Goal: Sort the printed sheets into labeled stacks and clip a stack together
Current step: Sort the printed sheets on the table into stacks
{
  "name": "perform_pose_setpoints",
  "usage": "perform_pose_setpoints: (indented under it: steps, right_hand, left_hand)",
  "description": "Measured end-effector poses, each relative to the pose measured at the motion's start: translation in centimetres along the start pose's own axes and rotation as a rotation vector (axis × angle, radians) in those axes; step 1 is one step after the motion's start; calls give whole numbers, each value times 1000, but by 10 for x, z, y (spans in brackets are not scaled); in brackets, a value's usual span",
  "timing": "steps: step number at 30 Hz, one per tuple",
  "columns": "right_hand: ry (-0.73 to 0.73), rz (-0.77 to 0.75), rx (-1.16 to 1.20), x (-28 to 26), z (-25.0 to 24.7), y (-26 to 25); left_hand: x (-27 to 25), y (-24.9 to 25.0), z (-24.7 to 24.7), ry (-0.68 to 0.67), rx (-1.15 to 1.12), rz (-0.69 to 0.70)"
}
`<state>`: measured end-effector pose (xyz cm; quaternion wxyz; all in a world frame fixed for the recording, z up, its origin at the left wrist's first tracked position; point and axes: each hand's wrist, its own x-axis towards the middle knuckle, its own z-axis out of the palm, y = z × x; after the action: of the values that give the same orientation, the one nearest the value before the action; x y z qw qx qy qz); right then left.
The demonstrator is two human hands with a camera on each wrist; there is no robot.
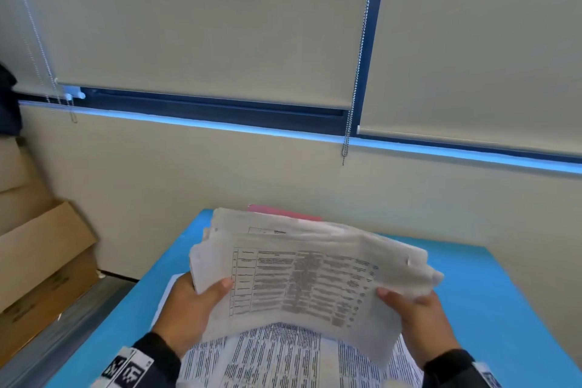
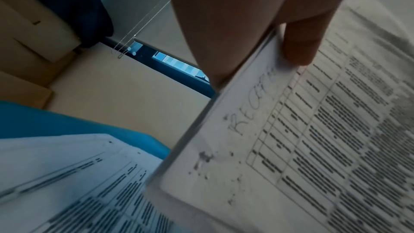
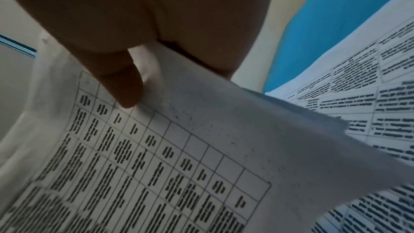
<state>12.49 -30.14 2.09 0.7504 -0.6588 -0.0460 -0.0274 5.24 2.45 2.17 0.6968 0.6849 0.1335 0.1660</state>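
From the head view we've got a thick stack of printed sheets (image 1: 302, 280) lifted just above the blue desk (image 1: 491, 299), our left hand (image 1: 189, 309) and right hand (image 1: 422, 321) each with a grip on one side edge, thumbs on top. More printed pages (image 1: 283, 359) lie on the desk underneath. Left wrist view: thumb (image 2: 302, 42) pressing the stack's top sheet (image 2: 313, 139) beside some handwriting. Right wrist view: thumb (image 3: 121, 81) pinching the table-printed sheet (image 3: 156, 157), desk pages (image 3: 369, 95) below.

Head view high, forward-down, wrist views close, sharing printed stack (image 1: 302, 287)
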Motion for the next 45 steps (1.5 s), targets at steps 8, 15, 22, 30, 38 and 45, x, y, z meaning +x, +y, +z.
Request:
perform_pose_setpoints:
  steps: [8, 15, 22, 30, 38, 45]
  right_hand:
    - [95, 62, -5, 7, -10, 28]
    - [151, -44, 16, 4, -2, 17]
    - [73, -70, 107, 8, -10, 20]
    - [105, 13, -63, 15, -12, 36]
    - [103, -38, -65, 9, -14, 39]
    - [116, 3, -55, 6, -17, 30]
  left_hand:
    - [-5, -23, 5, -46, -97, -62]
    - [-1, -19, 11, 9, -204, 0]
    - [2, 7, 11, 132, -204, 146]
    - [7, 10, 15, 273, -225, 93]
    - [-1, -4, 18, 273, -191, 159]
    - [-2, -5, 18, 118, -378, 37]
